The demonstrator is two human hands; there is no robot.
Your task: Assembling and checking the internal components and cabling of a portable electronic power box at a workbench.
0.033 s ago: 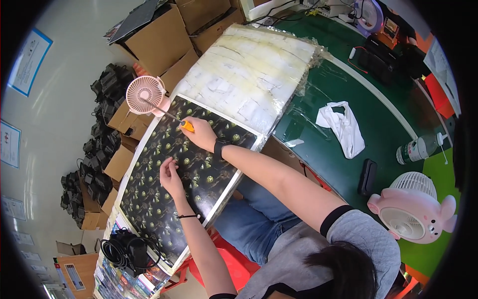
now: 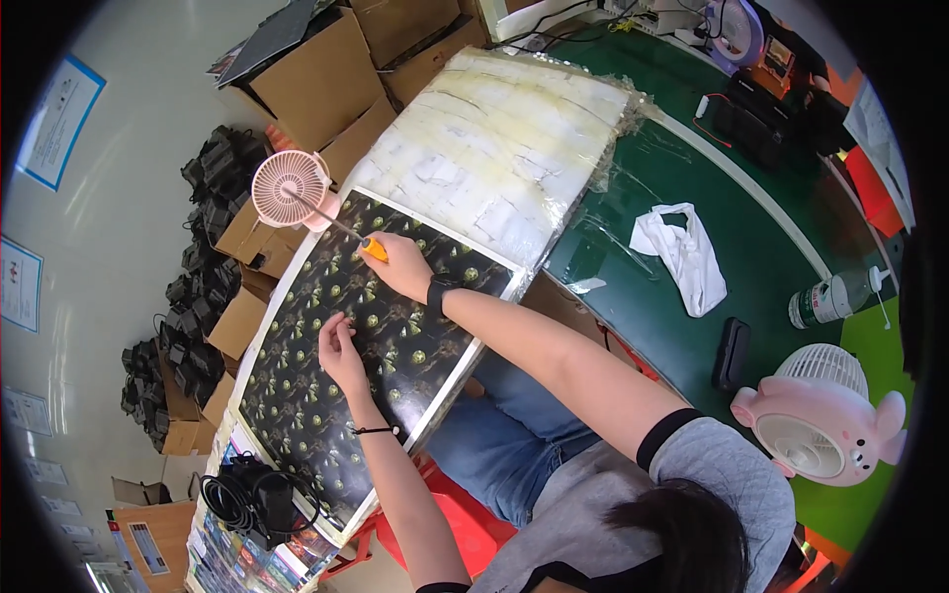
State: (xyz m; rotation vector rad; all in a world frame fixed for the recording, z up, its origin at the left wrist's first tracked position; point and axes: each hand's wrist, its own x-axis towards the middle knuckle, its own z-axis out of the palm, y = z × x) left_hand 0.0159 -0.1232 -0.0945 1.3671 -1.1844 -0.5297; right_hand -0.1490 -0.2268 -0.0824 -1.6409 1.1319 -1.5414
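The right hand is clamped around the orange handle of a screwdriver, whose thin shaft runs up and left toward a small pink fan at the far edge of the dark board. That board is a long black panel covered in rows of small round greenish parts. It lies just beside a plastic-wrapped white slab and next to the green tabletop. The left hand hovers low over the middle of the board with its fingers drawn together; whether they pinch a small part is too fine to tell. The step in hand looks like tool work on 1 spot near the board's upper edge. The next move would call for a steady tip and for the left hand to brace the panel. Compared with the earlier frame, nothing visible has shifted: both hands, the screwdriver and the board sit in the same places.
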